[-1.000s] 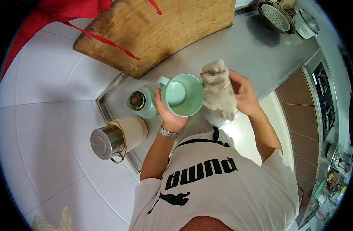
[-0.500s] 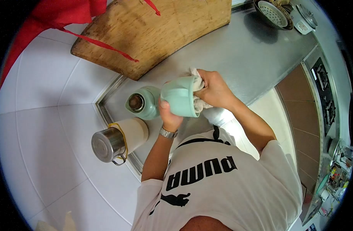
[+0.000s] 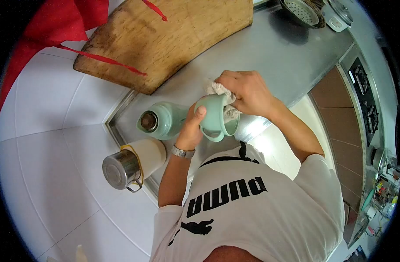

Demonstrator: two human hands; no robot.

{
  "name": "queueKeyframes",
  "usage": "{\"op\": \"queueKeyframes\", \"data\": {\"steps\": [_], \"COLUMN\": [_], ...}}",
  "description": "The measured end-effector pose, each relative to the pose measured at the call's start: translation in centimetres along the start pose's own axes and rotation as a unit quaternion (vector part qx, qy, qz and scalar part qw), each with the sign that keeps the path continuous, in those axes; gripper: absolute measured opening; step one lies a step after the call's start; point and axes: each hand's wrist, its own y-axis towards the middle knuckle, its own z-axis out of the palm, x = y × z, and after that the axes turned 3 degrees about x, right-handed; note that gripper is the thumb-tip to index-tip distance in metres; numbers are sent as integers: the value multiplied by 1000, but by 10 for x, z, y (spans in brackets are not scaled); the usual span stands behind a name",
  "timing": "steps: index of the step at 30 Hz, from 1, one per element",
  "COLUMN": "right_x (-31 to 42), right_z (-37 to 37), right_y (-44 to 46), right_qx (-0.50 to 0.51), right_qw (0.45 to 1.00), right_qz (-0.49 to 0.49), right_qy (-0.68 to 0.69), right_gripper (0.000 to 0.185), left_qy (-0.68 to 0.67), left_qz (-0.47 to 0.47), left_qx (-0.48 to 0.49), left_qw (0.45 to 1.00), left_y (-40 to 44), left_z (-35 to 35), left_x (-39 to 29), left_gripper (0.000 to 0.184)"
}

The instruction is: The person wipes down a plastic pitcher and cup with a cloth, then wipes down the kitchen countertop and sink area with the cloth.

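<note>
My left hand (image 3: 192,127), with a metal watch on the wrist, is closed around a mint-green cup (image 3: 212,114) with a loop handle. The cup is tilted, its mouth facing right. Pinched in my right hand (image 3: 250,92) is a whitish cloth (image 3: 224,94), pressed over the cup's rim and partly inside it. Just left of the cup, a mint-green thermos flask (image 3: 167,120) stands on the counter with its stopper (image 3: 148,121) showing. Beside it is a cream flask (image 3: 150,153) topped by a metal cup lid (image 3: 121,169).
A large wooden board (image 3: 165,39) leans at the back of the steel counter (image 3: 200,70), with red fabric (image 3: 64,22) hanging at its left. A strainer (image 3: 301,12) and a white cooker (image 3: 337,16) sit at the far right. A gas stove (image 3: 365,100) lies along the right side.
The cup has turned in my left hand, so its handle now shows at the lower side. My right hand and the cloth have moved along the rim. The view has shifted slightly.
</note>
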Motion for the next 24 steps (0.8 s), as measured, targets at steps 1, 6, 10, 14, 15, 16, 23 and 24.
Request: {"op": "queueKeyframes", "data": {"steps": [1,6,10,14,15,16,23,24], "right_x": [0,-5,6,20,19,17,15,14], "right_z": [-1,30,43,16,12,9,-4,-5], "right_y": [2,-4,-15,-17,-18,-18,-14,-12], "right_qx": [-7,-17,-17,4,3,3,-4,0], "right_qw": [999,965,872,846,886,920,993,993], "right_qz": [25,150,251,286,261,235,107,114], "right_qy": [23,215,420,449,383,313,53,43], "right_gripper": [27,25,27,26,25,23,16,17], "left_qy": [-25,-199,-246,-268,-192,-115,-181,-181], "left_qz": [7,68,115,122,114,105,18,18], "left_qx": [-27,-110,-82,-122,-131,-138,-34,-35], "left_qw": [999,971,959,948,966,978,983,983], "left_y": [-2,-3,0,0,-3,-3,3,5], "left_z": [1,1,-15,-17,-14,-12,-9,-5], "left_x": [3,14,25,32,30,29,8,5], "left_gripper": [70,62,70,75,80,86,83,83]}}
